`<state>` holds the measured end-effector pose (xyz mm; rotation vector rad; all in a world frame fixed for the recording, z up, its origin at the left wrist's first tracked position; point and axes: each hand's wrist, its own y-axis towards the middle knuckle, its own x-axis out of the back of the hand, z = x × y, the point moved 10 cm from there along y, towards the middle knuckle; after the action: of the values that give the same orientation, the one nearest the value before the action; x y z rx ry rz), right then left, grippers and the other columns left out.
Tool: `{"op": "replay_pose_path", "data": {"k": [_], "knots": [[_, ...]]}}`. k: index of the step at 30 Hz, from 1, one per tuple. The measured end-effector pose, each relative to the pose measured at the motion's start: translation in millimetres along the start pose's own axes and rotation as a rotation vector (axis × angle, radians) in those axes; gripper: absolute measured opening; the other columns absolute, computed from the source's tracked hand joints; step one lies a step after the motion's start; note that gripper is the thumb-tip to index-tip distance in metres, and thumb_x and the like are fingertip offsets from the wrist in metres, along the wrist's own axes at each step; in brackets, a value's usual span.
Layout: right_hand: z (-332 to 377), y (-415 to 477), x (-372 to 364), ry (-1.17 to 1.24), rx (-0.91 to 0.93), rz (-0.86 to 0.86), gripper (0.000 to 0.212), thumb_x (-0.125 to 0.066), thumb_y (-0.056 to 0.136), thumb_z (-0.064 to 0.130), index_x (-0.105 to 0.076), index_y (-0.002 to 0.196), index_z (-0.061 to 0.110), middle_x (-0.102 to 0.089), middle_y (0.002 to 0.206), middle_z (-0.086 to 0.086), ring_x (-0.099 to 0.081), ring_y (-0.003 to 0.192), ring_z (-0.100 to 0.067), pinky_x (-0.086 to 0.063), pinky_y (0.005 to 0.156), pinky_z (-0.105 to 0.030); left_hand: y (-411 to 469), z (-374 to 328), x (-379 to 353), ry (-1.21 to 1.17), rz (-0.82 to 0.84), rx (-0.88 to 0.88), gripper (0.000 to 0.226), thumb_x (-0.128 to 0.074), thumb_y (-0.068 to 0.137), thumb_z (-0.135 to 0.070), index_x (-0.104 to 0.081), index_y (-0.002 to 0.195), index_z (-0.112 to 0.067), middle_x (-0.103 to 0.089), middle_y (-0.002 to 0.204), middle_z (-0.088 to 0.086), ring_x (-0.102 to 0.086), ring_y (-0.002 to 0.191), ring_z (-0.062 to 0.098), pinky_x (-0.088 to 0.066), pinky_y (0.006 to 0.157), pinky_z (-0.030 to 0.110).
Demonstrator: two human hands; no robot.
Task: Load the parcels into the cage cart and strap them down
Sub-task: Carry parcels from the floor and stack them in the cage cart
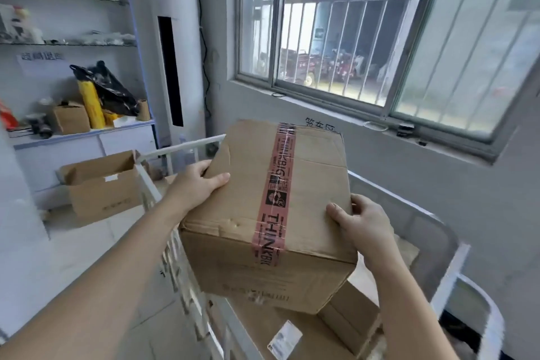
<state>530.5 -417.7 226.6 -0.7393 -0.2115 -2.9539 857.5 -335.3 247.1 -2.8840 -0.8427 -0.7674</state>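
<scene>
Left grip (201, 184) and right grip (362, 225) clasp opposite sides of the taped parcel (245, 190), thumbs on top, above a lower parcel (254, 327) in the cage cart (451, 257).

Box (248, 193) above parcel (295, 327) in cart (447, 245)

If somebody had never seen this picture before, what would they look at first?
Right in the middle is a big cardboard box with a stripe of red tape, held by the left hand and right hand on its sides. Just under it, a second box with a white label lies in the white cage cart. Top right is a large barred window.
</scene>
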Motion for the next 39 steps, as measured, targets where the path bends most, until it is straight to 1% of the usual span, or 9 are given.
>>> {"op": "replay_pose_path", "data": {"k": [5,7,9,14,18,23,28,33,39], "knots": [[-7.0,-2.5,-10.6,-0.035,-0.072,-0.150,0.039,-0.076,0.080,0.036,-0.069,0.115,0.019,-0.073,0.105,0.003,-0.067,0.096,-0.019,-0.053,0.087,-0.044,49.5,11.9,-15.7,-0.011,0.154,-0.046,0.031,-0.070,0.087,-0.037,-0.060,0.115,-0.028,-0.067,0.110,-0.002,-0.065,0.093,0.017,-0.054,0.090,0.039],[-14.1,-2.6,-13.5,-0.046,-0.101,-0.192,0.041,-0.076,0.080,0.038,-0.068,0.117,0.022,-0.072,0.107,0.004,-0.066,0.098,-0.018,-0.053,0.088,-0.045,67.1,20.4,-26.4,0.002,0.201,-0.045,0.054,-0.072,0.081,-0.047,-0.060,0.128,-0.022,-0.067,0.117,-0.001,-0.065,0.099,0.018,-0.053,0.093,0.039],[-22.5,0.2,-17.7,-0.046,-0.133,-0.221,0.041,-0.076,0.080,0.039,-0.068,0.116,0.024,-0.072,0.107,0.006,-0.067,0.099,-0.018,-0.053,0.088,-0.045,83.0,26.3,-40.5,0.002,0.253,-0.050,0.058,-0.072,0.081,-0.048,-0.059,0.131,-0.023,-0.065,0.117,-0.003,-0.064,0.100,0.017,-0.052,0.090,0.035],[-52.9,18.2,-32.6,-0.054,-0.220,-0.257,0.040,-0.077,0.081,0.033,-0.066,0.116,0.018,-0.069,0.106,0.005,-0.063,0.098,-0.017,-0.045,0.082,-0.031,122.7,42.7,-87.7,0.021,0.390,-0.082,0.052,-0.072,0.084,-0.037,-0.058,0.132,-0.023,-0.064,0.123,-0.005,-0.062,0.107,0.017,-0.049,0.098,0.037],[-83.5,35.7,-52.7,-0.053,-0.300,-0.226,0.031,-0.079,0.080,0.026,-0.062,0.106,0.021,-0.064,0.099,0.007,-0.060,0.093,-0.014,-0.040,0.075,-0.027,153.3,79.8,-119.7,0.046,0.451,-0.015,0.064,-0.073,0.065,-0.056,-0.064,0.122,-0.029,-0.070,0.113,-0.008,-0.066,0.104,0.017,-0.052,0.095,0.042],[-115.1,50.8,-85.3,-0.103,-0.414,-0.195,0.032,-0.081,0.077,0.031,-0.062,0.101,0.025,-0.067,0.098,0.009,-0.063,0.094,-0.014,-0.045,0.080,-0.031,181.3,120.3,-148.7,0.011,0.541,0.076,0.031,-0.075,0.084,-0.022,-0.066,0.113,-0.021,-0.071,0.108,-0.002,-0.068,0.100,0.019,-0.054,0.090,0.037],[-147.9,53.4,-121.4,-0.164,-0.579,-0.161,0.041,-0.083,0.071,0.039,-0.062,0.101,0.021,-0.068,0.099,0.007,-0.064,0.097,-0.019,-0.049,0.083,-0.033,212.7,164.9,-171.9,0.127,0.626,0.131,0.042,-0.084,0.072,-0.026,-0.061,0.105,-0.014,-0.067,0.105,-0.002,-0.064,0.101,0.019,-0.049,0.098,0.041],[-156.2,45.4,-158.6,-0.214,-0.682,-0.185,0.037,-0.081,0.069,0.041,-0.056,0.088,0.021,-0.067,0.089,0.008,-0.063,0.087,-0.017,-0.051,0.077,-0.034,238.4,194.9,-181.9,0.185,0.730,0.147,0.041,-0.083,0.074,-0.010,-0.056,0.105,-0.010,-0.063,0.100,0.001,-0.060,0.094,0.019,-0.044,0.074,0.028],[-159.7,32.4,-184.3,-0.276,-0.755,-0.203,0.035,-0.079,0.071,0.042,-0.054,0.084,0.021,-0.066,0.086,0.008,-0.063,0.084,-0.017,-0.054,0.076,-0.036,253.3,232.2,-187.6,0.238,0.860,0.155,0.039,-0.086,0.071,-0.015,-0.057,0.097,-0.015,-0.065,0.100,0.003,-0.062,0.097,0.021,-0.048,0.074,0.033]]}}
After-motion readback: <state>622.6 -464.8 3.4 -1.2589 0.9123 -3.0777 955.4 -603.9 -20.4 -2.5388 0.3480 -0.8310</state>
